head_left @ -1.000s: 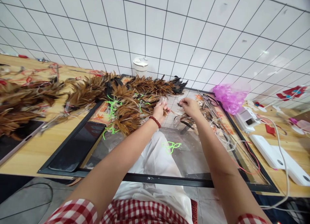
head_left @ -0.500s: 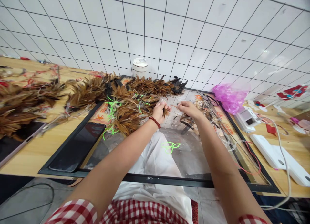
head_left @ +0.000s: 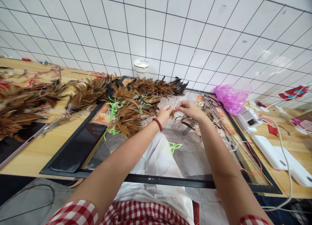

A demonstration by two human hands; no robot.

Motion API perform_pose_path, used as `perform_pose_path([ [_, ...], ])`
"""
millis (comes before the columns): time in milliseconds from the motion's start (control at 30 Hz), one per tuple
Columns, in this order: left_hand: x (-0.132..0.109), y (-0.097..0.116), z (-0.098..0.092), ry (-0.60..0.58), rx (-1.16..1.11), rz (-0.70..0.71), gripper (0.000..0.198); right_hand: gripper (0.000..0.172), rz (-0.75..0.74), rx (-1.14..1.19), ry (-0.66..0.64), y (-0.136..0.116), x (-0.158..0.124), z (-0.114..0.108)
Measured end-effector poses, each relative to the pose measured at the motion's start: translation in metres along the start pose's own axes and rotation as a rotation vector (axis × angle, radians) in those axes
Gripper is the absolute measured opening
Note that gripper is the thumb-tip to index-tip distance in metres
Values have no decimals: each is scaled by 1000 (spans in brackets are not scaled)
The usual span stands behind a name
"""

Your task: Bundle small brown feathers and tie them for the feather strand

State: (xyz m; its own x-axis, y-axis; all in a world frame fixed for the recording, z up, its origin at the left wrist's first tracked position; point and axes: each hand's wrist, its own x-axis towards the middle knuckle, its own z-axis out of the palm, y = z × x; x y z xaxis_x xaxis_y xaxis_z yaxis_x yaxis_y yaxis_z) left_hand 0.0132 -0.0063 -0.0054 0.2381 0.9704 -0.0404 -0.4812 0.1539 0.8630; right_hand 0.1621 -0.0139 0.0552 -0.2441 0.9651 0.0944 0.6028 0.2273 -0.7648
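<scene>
My left hand (head_left: 166, 114) is closed in a pinch around a small bunch of brown feathers (head_left: 172, 115), whose pale quill ends stick up at the fingertips. Meeting it from the right, my right hand (head_left: 188, 108) is closed too, thumb and forefinger pressed together at those quill ends. The thin reddish-brown string it held half a second ago is now hidden by the fingers. To the left of my hands lie brown feather bundles (head_left: 128, 119) tied with bright green cord (head_left: 112, 111). Loose feathers and quills (head_left: 190, 121) are below my right hand.
A black-framed glass panel (head_left: 168, 181) spans the wooden table (head_left: 20, 165). On it are a black phone (head_left: 79, 147), a green cord loop (head_left: 172, 147) and glasses (head_left: 212, 101). Around it are a pink plastic bag (head_left: 230, 98), white power strips (head_left: 269, 152) and a lidded white tub (head_left: 141, 66).
My hands have come together: the left moved slightly right and the right slightly left. The string stretched between them before no longer shows.
</scene>
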Motion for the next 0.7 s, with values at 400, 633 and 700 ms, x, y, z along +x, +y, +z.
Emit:
perform_pose_path([
  [400,-4,7,1,66,-77,-30,20,34,25,210,137,7,5,7],
  [633,0,3,0,63,-84,-11,22,32,-64,334,-55,-4,2,11],
  [700,0,3,0,70,-78,-14,22,33,-84,400,-84,-5,3,12],
])
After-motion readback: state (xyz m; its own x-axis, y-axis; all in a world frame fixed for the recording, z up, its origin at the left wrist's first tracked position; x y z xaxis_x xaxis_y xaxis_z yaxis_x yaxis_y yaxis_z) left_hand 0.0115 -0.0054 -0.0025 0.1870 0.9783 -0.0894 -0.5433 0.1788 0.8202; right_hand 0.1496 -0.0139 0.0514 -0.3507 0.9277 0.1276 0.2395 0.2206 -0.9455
